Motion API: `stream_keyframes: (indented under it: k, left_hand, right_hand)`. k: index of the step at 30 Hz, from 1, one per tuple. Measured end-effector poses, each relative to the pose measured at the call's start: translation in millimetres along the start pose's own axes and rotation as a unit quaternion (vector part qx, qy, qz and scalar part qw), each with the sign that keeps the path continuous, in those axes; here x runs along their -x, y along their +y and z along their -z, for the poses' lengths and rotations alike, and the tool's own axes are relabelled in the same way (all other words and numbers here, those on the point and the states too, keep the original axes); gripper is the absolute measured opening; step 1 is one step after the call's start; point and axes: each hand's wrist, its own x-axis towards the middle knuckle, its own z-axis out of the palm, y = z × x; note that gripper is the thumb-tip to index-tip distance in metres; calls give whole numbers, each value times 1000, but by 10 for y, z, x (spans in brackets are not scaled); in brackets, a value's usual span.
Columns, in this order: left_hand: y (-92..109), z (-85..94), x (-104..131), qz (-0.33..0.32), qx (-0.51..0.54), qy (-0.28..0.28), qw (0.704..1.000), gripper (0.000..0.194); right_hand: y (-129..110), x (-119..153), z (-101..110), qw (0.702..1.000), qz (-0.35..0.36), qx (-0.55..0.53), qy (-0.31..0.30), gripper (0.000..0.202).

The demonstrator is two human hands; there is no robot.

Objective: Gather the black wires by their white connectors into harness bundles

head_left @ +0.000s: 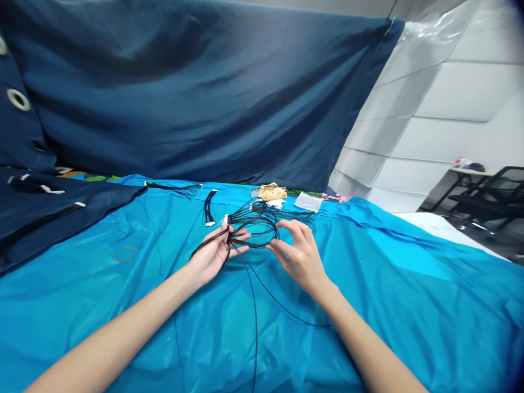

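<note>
A bundle of thin black wires (245, 221) is bent into a loop between my hands. My left hand (213, 254), palm up, is closed around the gathered part of it, and a white connector (226, 219) sticks up by the fingertips. My right hand (298, 252) is at the loop's right side, its curved fingers and thumb on the wires; the exact contact is partly hidden. Long loose black wires (255, 311) trail below the hands over the blue sheet (204, 338).
A short wire harness (207, 208) and a longer wire bundle (176, 188) lie behind. Further back are a gold packet (270, 191) and a clear bag (308, 202). An orange rubber band (125, 254) lies left. More wire bundles (45, 221) rest on dark cloth.
</note>
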Motion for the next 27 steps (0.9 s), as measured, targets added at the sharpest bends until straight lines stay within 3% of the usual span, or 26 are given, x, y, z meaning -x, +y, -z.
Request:
stream_keyframes:
  k: [4,7,11,14,18,20,21,22,24,27]
  left_hand:
    - [-7,37,-39,2,36,24,999,19]
    - [-13,63,-54,-5,54,29,998,18]
    - [-20,67,-53,1,56,20,998,16]
    - [-32,49,-38,0,43,10,999,17]
    - [-81,11,5,-5,19,-11,1000,18]
    - [-122,-13,33,0,15,-21,1000,17]
    - [-143,-26,48,4,13,-24,1000,17]
    - [-164,-39,63,9,11,-28,1000,17]
    - [-198,-64,93,17,2,-37,999,18]
    - [-225,-96,135,16,-7,-50,999,16]
  right_hand:
    - [-86,23,2,995,98,12,27,26]
    - [-160,20,0,983,180,-17,34,27]
    - [-261,-10,-6,976,179,-125,22,23]
    - [-315,-65,42,956,35,-291,26,21]
    - [-254,-158,156,841,-263,-462,98,17]
    - [-179,-191,200,791,-331,-492,152,23]
    - [-147,-200,215,788,-340,-487,163,26]
    - [-125,-203,226,802,-336,-467,160,28]
    - [-122,-195,230,864,-291,-390,130,25]
    - [-194,-156,194,952,-158,-247,85,16]
